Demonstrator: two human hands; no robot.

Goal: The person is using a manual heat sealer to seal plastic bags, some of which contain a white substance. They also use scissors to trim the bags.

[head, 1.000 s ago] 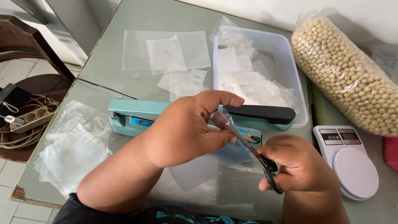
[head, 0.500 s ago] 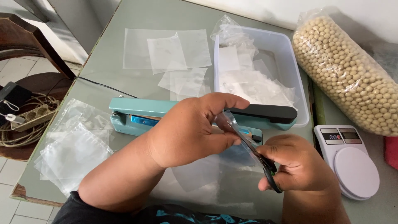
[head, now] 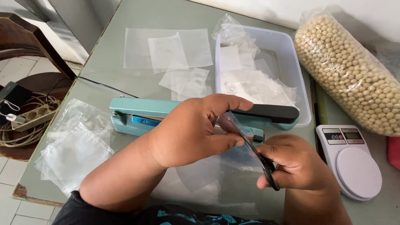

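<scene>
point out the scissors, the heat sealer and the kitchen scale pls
scissors [head: 254,152]: head view, on the dark blades between the two hands.
heat sealer [head: 137,106]: head view, on the teal upper arm, left of the hand.
kitchen scale [head: 359,171]: head view, on the round white weighing plate.

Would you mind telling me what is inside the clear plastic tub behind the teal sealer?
The clear plastic tub holds a loose heap of clear plastic bags. Its near edge is hidden behind the sealer's black handle.

The left hand [head: 196,133] is curled, thumb and fingers pinched together, forearm angled in from the lower left. The right hand [head: 296,164] is closed in a grip just beside it.
</scene>
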